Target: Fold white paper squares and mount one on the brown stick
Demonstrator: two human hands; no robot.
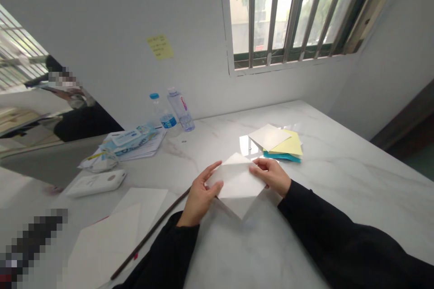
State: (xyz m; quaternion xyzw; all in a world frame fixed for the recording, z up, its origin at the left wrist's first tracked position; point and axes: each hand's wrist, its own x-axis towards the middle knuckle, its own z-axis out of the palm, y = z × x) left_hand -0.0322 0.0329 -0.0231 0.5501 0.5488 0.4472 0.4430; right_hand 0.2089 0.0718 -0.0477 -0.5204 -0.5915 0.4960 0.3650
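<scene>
A white sheet of paper (239, 183) with crease lines is held in front of me, one corner pointing toward me and one away. My left hand (203, 194) grips its left corner, thumb on top and fingers at the edge and beneath. On the opposite side, my right hand (273, 175) pinches the right corner between thumb and fingers. The paper is just above the marble-patterned table (233, 253); whether its underside touches cannot be seen. Beyond my right hand lies a stack of paper, with a cream sheet (269, 137), a yellow sheet (290, 143) and a teal sheet (283, 156).
Two plastic bottles, one blue-capped (166, 117) and one clear (181, 110), stand near the wall. At left lie a tissue pack (130, 137), a white device (98, 183), white sheets (105, 239) and a thin dark rod (149, 235). A barred window (288, 13) is above.
</scene>
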